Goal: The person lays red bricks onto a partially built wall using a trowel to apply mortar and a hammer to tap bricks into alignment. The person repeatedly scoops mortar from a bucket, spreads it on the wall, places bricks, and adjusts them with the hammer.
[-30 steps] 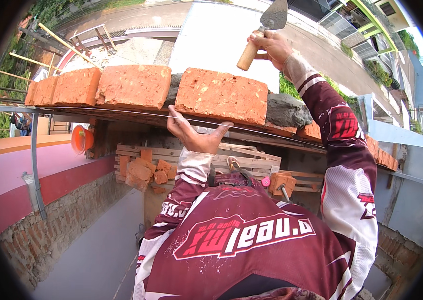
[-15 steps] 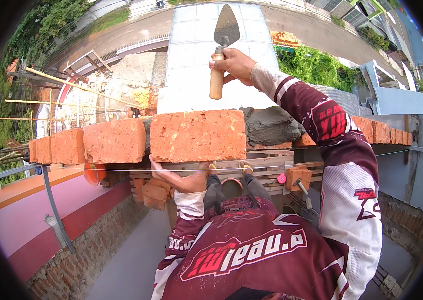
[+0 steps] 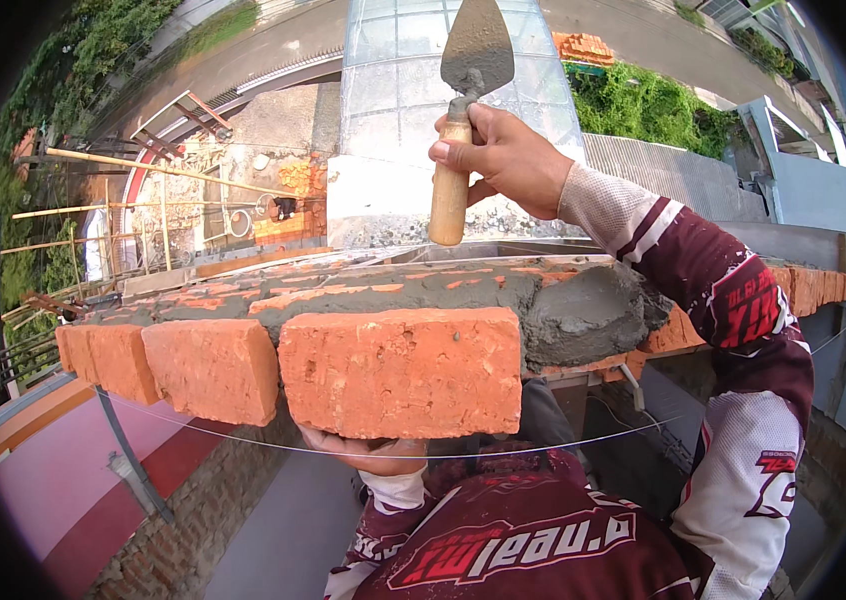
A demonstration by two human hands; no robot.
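My right hand (image 3: 513,160) is wrapped around the wooden handle (image 3: 450,190) of a pointed trowel. Its mortar-smeared blade (image 3: 478,50) points away from me, above the far side of the wall. A large orange-red brick (image 3: 400,372) sits at the wall's near edge, in line with several others. Under its lower near edge my left hand (image 3: 373,455) grips it, with most of the fingers hidden by the brick. Directly to its left stands another brick (image 3: 211,368), a narrow gap between them. On the right, a thick lump of wet grey mortar (image 3: 588,312) lies on the wall.
A white string line (image 3: 503,456) stretches across the near side of the wall. Grey mortar (image 3: 393,293) covers the brickwork behind the row. Bamboo poles (image 3: 163,172) stand at the far left. Past the wall lie a pale roof (image 3: 383,120) and green plants (image 3: 643,105).
My view has shifted forward over the wall, so its mortared top now shows. The brick appears lower and larger, my left hand further under it. The trowel remains raised in my right hand.
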